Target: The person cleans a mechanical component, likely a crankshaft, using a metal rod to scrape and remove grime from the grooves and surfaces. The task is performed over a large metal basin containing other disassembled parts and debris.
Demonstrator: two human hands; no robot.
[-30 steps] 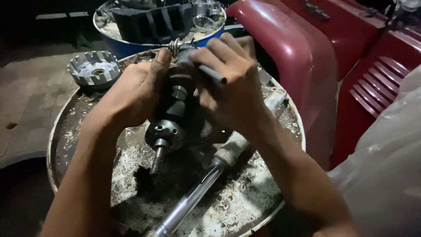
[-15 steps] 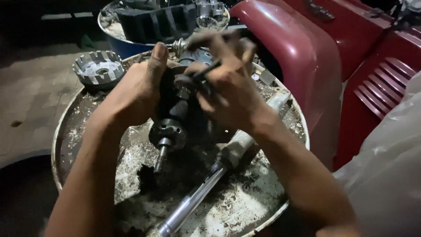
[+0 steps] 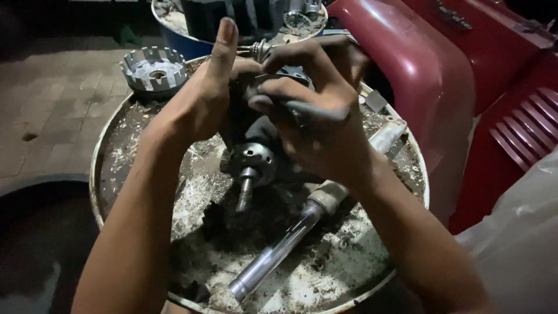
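Note:
My left hand [image 3: 200, 99] grips the upper part of a dark metal engine part [image 3: 256, 157] that has a short shaft pointing down toward me; the thumb sticks up. My right hand [image 3: 317, 110] closes around the same part from the right and pinches a thin dark tool [image 3: 317, 110] against it. A small ribbed metal end [image 3: 260, 51] pokes out above the fingers. Both hands hold the part just above the dirty round drum top [image 3: 133, 151].
A long chrome tube with a pale collar [image 3: 290, 241] lies on the drum top near me. A notched metal clutch basket [image 3: 154, 68] sits at the drum's far left edge. A blue tub of parts [image 3: 186, 35] stands behind. Red vehicle body panels [image 3: 453, 87] crowd the right side.
Both hands have lifted the part slightly and shifted their hold; my left thumb now points straight up and my right fingers have wrapped further over the top.

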